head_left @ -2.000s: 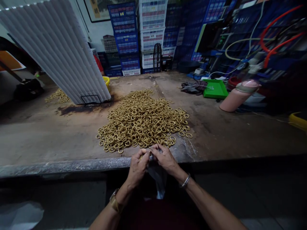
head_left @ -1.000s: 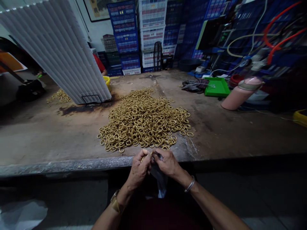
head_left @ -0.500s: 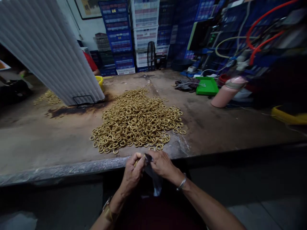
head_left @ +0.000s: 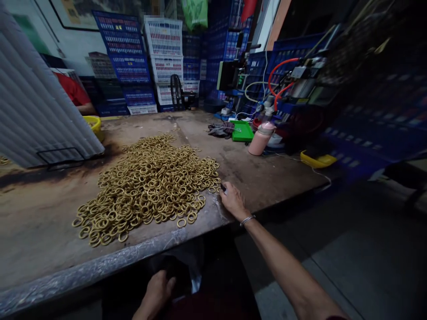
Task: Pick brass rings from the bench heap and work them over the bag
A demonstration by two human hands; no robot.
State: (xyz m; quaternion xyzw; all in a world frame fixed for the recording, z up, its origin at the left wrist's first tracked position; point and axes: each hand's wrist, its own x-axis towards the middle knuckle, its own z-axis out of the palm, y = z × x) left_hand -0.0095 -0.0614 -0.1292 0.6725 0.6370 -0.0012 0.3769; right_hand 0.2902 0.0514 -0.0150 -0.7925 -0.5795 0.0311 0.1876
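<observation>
A large heap of gold-coloured rings [head_left: 150, 178] lies on the worktable [head_left: 250, 178]. My right hand [head_left: 233, 200] is at the heap's right edge, low over the tabletop. It is closed around a small dark tool [head_left: 223, 188], whose exact kind is too small to tell. Below the table's front edge, near my lap, is my left hand [head_left: 156, 289]. Its thumb stands apart from the fingers, which are partly lost in shadow; I see nothing in it. Beside it hangs a clear plastic bag [head_left: 195, 278].
A tall corrugated white panel [head_left: 50, 102] stands at the left, with a yellow tub [head_left: 94, 126] and a person's red sleeve [head_left: 71, 89] behind it. On the right are a green tray [head_left: 243, 131], a pink bottle [head_left: 261, 140] and a yellow tray [head_left: 317, 159]. Crates [head_left: 163, 40] are stacked at the back.
My hands have separated. The right went forward onto the table with the dark tool; the left dropped toward my lap and no longer shows a ring. The view has turned right.
</observation>
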